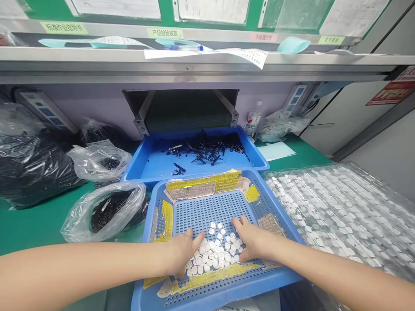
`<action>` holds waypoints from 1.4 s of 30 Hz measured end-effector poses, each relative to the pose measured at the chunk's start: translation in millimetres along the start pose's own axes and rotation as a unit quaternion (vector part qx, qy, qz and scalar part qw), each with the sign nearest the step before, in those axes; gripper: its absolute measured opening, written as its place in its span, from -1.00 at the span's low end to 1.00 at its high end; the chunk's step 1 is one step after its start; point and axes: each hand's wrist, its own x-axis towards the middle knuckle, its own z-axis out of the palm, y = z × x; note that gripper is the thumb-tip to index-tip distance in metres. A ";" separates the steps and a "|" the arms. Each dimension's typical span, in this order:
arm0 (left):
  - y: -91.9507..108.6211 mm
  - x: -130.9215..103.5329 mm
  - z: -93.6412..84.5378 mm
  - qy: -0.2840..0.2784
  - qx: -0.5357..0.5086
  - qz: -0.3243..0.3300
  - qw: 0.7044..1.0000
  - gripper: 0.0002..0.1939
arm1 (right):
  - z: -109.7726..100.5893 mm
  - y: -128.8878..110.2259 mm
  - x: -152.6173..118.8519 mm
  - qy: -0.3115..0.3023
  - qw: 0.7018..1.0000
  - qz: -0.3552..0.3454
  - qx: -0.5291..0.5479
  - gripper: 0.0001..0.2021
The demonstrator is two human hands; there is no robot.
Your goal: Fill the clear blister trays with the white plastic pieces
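Observation:
A blue perforated plastic basket (212,203) with yellow and pale tape on its walls sits before me, its back edge at a blue tray. Many small white rounded-square plastic pieces (212,255) lie heaped near its front. My left hand (186,252) reaches in at the left side of the heap, fingers apart and touching the pieces. At the heap's right side is my right hand (253,239), thumb and fingers spread around the pieces. Neither hand grips a piece that I can see. The undersides of both hands are hidden.
Behind the basket, a blue tray (152,160) holds black plastic parts under a conveyor opening (188,110). Bags of black parts (110,211) stand left. Clear blister trays of white pieces (337,207) lie right. A bottle (253,119) stands at the back. A shelf (97,67) crosses above.

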 end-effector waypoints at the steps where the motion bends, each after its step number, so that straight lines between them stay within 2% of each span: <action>1: 4.0 1.0 1.2 0.001 -0.009 0.005 1.000 0.15 | 2.0 -4.8 1.1 -0.003 1.000 0.006 0.016 -0.29; 7: 19.1 7.9 -4.9 0.018 -0.089 0.016 0.996 0.05 | 15.9 -28.4 10.9 0.003 0.996 0.031 0.078 -0.25; 10: 20.0 9.5 -7.4 0.047 -0.222 0.021 0.974 0.04 | 20.8 -29.9 15.8 0.006 0.991 0.033 0.126 -0.24; 12: 20.1 9.8 -6.8 0.063 -0.366 0.042 0.927 0.01 | 22.7 -27.8 18.6 0.003 0.985 0.014 0.171 -0.26; 15: 22.0 11.7 -4.1 0.029 -0.573 0.072 0.816 -0.08 | 23.1 -24.1 21.5 -0.005 0.967 -0.005 0.256 -0.29; 17: 23.6 14.1 -4.1 0.006 -0.653 0.079 0.753 -0.15 | 20.7 -23.1 21.2 -0.011 0.948 -0.006 0.317 -0.33; 19: 24.1 15.2 -8.1 0.017 -0.685 0.095 0.722 -0.24 | 15.8 -23.4 18.0 -0.025 0.925 -0.018 0.379 -0.43; 22: 21.7 11.1 -22.4 0.029 -0.697 0.129 0.705 -0.38 | 4.5 -24.7 7.7 -0.052 0.876 -0.058 0.476 -0.60; 24: 17.9 5.2 -34.3 0.030 -0.706 0.155 0.690 -0.47 | -3.5 -24.3 -0.7 -0.057 0.821 -0.073 0.564 -0.62; 27: 10.2 -2.5 -47.0 0.025 -0.727 0.173 0.664 -0.58 | -12.0 -20.9 -12.0 -0.048 0.741 -0.056 0.668 -0.64; 30: 3.2 -4.5 -49.5 0.007 -0.753 0.173 0.635 -0.63 | -14.6 -16.4 -19.5 -0.031 0.706 -0.034 0.707 -0.73; 34: 2.2 -2.3 -47.5 -0.017 -0.766 0.190 0.613 -0.73 | -13.3 -13.8 -24.1 -0.009 0.649 -0.037 0.760 -0.90; 36: 5.5 -0.8 -47.6 -0.005 -0.763 0.191 0.618 -0.79 | -12.6 -13.9 -25.6 0.001 0.623 -0.041 0.781 -0.87; 40: 12.9 4.7 -48.2 0.059 -0.729 0.162 0.663 -0.65 | -10.9 -13.2 -27.9 0.022 0.584 -0.043 0.811 -0.88; 42: 14.8 8.2 -48.0 0.075 -0.724 0.147 0.670 -0.64 | -9.0 -11.6 -28.0 0.024 0.572 -0.054 0.818 -0.87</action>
